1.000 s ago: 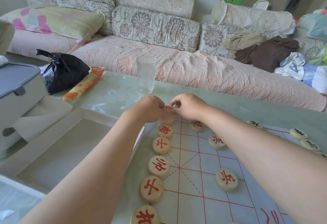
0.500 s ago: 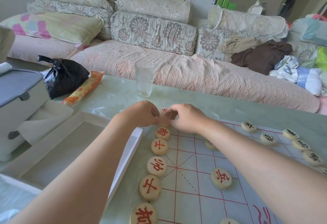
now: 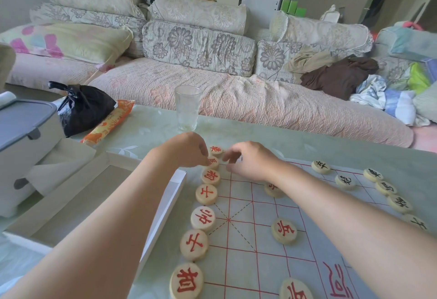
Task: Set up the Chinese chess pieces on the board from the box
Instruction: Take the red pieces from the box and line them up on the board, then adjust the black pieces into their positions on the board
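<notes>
Both arms reach out to the far corner of the board. The left hand is curled knuckles-up, fingertips pinching the second red piece in the column along the board's left edge. The right hand hovers just right of that, fingers loosely bent and a bit apart, gripping nothing I can see. The corner piece sits right between the two hands. The pieces are pale wooden discs with red characters, lined up down that edge; black-lettered ones sit along the board's right side. The open white box lies on the worktop just left of the board.
</notes>
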